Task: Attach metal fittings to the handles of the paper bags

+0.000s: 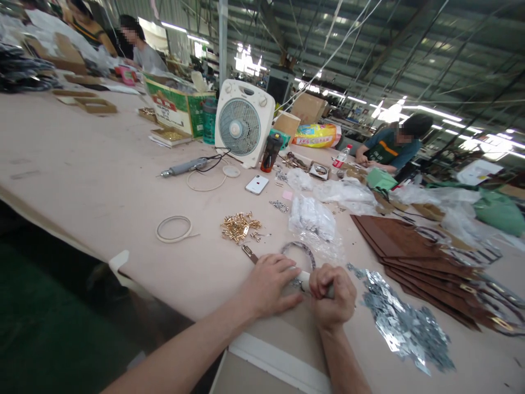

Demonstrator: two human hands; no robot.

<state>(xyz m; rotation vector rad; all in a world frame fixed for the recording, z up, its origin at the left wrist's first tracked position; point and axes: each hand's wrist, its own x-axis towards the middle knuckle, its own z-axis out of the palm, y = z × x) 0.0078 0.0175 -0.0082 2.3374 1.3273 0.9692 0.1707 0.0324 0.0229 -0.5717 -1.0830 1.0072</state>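
1. Right hand: clenched round a white tool jutting from the fist, nearside of the gold pile.
2. Left hand: over a brown strip protruding toward that pile; whether pinching, cannot tell.

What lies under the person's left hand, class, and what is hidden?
A brown strip with a gold-coloured metal fitting pokes out from the far edge of the left hand. The hand hides whatever is directly beneath, including how far the strip runs.

A fan stands on the counter beside a tumbler; a phone lies in front, a bottle farther right.
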